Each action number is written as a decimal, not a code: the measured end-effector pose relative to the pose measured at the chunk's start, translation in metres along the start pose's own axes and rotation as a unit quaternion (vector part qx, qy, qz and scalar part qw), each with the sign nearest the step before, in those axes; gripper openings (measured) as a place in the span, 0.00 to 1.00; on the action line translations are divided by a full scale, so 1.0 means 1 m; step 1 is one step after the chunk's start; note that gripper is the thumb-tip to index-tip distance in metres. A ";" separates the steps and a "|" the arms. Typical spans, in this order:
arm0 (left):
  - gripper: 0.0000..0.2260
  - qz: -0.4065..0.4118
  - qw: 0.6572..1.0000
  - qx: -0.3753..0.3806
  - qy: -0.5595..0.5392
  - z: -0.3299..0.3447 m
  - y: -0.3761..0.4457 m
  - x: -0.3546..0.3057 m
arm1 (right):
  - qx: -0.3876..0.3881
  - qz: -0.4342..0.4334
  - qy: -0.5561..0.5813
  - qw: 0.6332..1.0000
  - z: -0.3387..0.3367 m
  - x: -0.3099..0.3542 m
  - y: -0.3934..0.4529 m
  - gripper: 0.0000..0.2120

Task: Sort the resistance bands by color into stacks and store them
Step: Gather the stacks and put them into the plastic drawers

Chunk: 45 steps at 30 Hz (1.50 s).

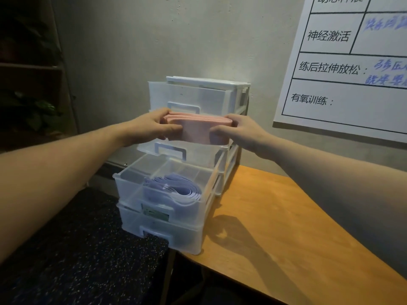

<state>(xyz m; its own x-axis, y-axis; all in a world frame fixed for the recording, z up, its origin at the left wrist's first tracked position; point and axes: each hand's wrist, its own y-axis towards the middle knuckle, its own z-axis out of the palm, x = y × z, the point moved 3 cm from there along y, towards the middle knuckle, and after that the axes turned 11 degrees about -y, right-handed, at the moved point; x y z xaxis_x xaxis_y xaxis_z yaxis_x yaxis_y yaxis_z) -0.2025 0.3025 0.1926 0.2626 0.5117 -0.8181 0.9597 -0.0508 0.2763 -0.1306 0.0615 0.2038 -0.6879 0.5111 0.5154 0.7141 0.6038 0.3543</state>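
A folded stack of pink resistance bands (197,128) is held between both hands, just above the second drawer (171,151) of a clear plastic drawer unit (231,164). My left hand (152,126) grips the stack's left end, thumb on the front. My right hand (240,130) grips its right end. The second drawer is pulled out a little. Below it the third drawer (132,190) stands pulled far out and holds a folded stack of lilac bands (176,188).
The drawer unit sits on the left end of a wooden table (275,227), against a grey wall. A whiteboard chart (352,62) hangs at the right. Dark speckled floor (77,249) lies to the left, with a dim shelf (30,67) behind.
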 end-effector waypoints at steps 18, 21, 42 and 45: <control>0.19 0.002 0.997 -0.056 0.058 -0.045 -0.032 -0.023 | 0.017 -0.005 -0.056 0.998 0.003 0.057 0.002 0.15; 0.15 0.007 0.991 -0.076 0.109 -0.053 -0.022 -0.024 | 0.009 -0.009 -0.078 0.997 0.005 0.063 0.013 0.15; 0.14 -0.120 0.956 0.106 0.248 -0.021 0.046 0.014 | 0.193 0.037 -0.346 0.917 0.061 0.046 0.068 0.23; 0.14 -0.143 0.950 0.122 0.250 -0.019 0.048 0.017 | 0.216 0.041 -0.354 0.909 0.066 0.044 0.071 0.22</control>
<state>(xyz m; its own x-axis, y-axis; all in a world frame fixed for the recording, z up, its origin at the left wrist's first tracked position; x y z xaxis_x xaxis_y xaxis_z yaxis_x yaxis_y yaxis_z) -0.1545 0.3252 0.2018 -0.0336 0.8748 -0.4833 0.9952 -0.0150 -0.0963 -0.1186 0.1671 0.2003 -0.6550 0.7385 -0.1598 0.7543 0.6517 -0.0800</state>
